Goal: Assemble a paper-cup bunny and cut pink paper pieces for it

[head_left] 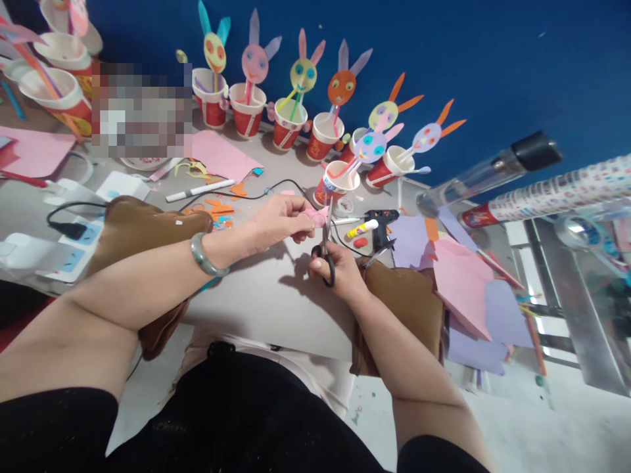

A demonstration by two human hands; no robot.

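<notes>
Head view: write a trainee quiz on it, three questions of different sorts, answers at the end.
1. Which hand holds the scissors?
2. True or false: the yellow-and-white tube stands upright.
3. What colour is the paper piece in the left hand? (a) green (b) pink (c) black

Key:
1. The right hand.
2. False; the yellow-and-white tube lies on its side.
3. (b)
</notes>
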